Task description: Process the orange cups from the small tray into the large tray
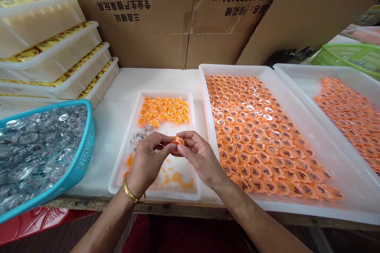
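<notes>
Between the fingertips of my left hand (pixel 150 158) and my right hand (pixel 200 154) is one small orange plastic cup (pixel 178 141), gripped from both sides. Fingers partly cover it, so its inside is hard to make out. Below lies a small white tray (pixel 120 166). At the tray's far end stand rows of orange cups filled with yellow bits (pixel 162 109). Several clear plastic lids (pixel 142 134) lie left of centre, partly behind my left hand. Loose yellow-orange bits (pixel 178 180) are scattered near the tray's front edge.
On the left are a blue basket (pixel 86 138) of clear lids and stacked white trays (pixel 86 43) of yellow items. To the right, a large white tray (pixel 209 116) holds rows of lidded orange cups, beside another tray (pixel 299 77). Cardboard boxes (pixel 166 43) stand behind; a green basket (pixel 350 53) is far right.
</notes>
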Motion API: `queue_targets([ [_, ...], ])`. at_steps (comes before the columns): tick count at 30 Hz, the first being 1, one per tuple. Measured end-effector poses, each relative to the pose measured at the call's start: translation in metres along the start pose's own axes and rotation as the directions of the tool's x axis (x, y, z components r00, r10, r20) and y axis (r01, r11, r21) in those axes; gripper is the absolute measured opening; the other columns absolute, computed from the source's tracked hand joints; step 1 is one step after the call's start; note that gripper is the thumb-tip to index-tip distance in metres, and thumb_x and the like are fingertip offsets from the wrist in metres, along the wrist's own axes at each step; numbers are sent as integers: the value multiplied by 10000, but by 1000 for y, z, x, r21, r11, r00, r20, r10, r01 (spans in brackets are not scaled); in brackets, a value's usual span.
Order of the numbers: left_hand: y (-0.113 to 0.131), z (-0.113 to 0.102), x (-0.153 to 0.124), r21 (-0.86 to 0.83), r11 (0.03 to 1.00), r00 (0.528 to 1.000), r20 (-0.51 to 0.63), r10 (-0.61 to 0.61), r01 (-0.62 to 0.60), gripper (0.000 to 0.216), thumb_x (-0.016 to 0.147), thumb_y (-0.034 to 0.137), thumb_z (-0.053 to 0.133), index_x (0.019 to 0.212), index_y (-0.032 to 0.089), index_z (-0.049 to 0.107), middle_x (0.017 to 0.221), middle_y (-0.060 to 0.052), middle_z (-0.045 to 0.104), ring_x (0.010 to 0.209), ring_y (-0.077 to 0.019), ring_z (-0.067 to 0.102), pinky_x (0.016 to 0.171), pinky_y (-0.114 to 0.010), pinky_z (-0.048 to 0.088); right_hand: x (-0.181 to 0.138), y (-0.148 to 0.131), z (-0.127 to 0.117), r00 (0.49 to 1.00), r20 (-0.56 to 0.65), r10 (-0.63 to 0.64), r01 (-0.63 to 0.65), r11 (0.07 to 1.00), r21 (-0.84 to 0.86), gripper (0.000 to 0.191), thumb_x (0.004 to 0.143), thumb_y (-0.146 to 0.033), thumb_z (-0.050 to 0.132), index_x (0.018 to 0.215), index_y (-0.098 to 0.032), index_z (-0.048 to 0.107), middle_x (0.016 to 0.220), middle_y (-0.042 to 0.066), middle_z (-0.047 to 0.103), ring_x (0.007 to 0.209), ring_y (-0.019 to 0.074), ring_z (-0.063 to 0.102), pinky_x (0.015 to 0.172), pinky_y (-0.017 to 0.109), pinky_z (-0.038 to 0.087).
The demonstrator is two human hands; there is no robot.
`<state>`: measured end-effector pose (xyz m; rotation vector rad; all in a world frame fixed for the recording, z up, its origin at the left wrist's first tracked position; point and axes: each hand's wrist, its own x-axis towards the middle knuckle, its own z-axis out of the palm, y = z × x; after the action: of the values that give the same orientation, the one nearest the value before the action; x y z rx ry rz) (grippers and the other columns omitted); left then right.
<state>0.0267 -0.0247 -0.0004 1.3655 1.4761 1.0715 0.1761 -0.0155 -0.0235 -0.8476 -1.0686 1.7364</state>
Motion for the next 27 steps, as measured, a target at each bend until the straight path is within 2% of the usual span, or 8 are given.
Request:
queue_targets([
  [3, -5, 4, -2, -45, 998, 999, -30, 41, -42, 120, 745, 308, 699, 783, 194, 700, 753, -15, 658, 706, -154, 617, 656, -285, 504, -1, -2, 0, 1000, -22, 10, -11, 999, -30, 314, 788, -314, 676, 1069, -219, 575, 1016, 31, 672, 879, 160, 662, 874, 408, 541],
  [6, -12, 9, 0, -118, 993, 1000, 15, -9, 11, 167, 729, 329, 714, 798, 184, 672, 749, -11, 643, 689, -149, 608, 629, -274, 496, 0, -1, -5, 998, -61, -4, 1, 999, -53, 286, 780, -311, 679, 1039, -208, 618, 975, 33, 684, 847, 160, 663, 853, 398, 541],
  [10, -16, 16, 0, -79, 996, 999, 14, 32, -31, 198, 759, 353, 682, 860, 199, 610, 830, -4, 605, 713, -127, 564, 637, -260, 479, 1, 3, -8, 995, -97, -17, 13, 999, -37, 244, 778, -297, 675, 999, -200, 643, 900, 25, 694, 791, 146, 657, 812, 370, 541],
  [15, -4, 21, -11, -64, 998, 995, 89, 36, -30, 194, 812, 381, 620, 904, 212, 592, 747, 13, 576, 663, -123, 556, 601, -255, 470, -8, -17, -11, 999, -34, 22, -23, 999, -40, 252, 773, -312, 672, 999, -200, 654, 892, 21, 681, 789, 149, 654, 759, 352, 562],
  [17, 0, 19, -16, -93, 995, 989, 141, 53, -41, 238, 807, 388, 624, 984, 231, 596, 809, 5, 598, 694, -130, 569, 611, -258, 485, -18, -39, -26, 999, -37, 33, -38, 992, -118, 276, 785, -336, 660, 1032, -213, 652, 892, 17, 670, 780, 156, 662, 767, 376, 561],
  [19, 0, 15, -18, -118, 993, 983, 181, 36, -15, 316, 812, 414, 606, 1080, 247, 581, 846, -3, 613, 711, -139, 580, 617, -266, 503, -33, -64, -52, 991, -130, 21, -54, 965, -255, 293, 796, -361, 647, 1060, -233, 647, 876, 4, 659, 752, 155, 671, 797, 396, 547],
  [22, -9, 9, -17, -56, 995, 982, 173, -74, 84, 346, 819, 479, 565, 1038, 218, 621, 800, -20, 633, 687, -154, 587, 616, -285, 514, -60, -89, -100, 955, -295, 41, -195, 835, -515, 306, 792, -398, 641, 1053, -239, 655, 871, 10, 659, 748, 170, 668, 806, 404, 527],
  [27, -24, 4, -15, 40, 987, 975, 151, -161, 157, 408, 787, 545, 560, 964, 192, 664, 799, -51, 658, 682, -175, 598, 618, -301, 514, -97, -83, -144, 925, -343, 161, -369, 586, -721, 293, 774, -391, 619, 987, -197, 674, 989, 68, 672, 883, 216, 625, 764, 360, 496],
])
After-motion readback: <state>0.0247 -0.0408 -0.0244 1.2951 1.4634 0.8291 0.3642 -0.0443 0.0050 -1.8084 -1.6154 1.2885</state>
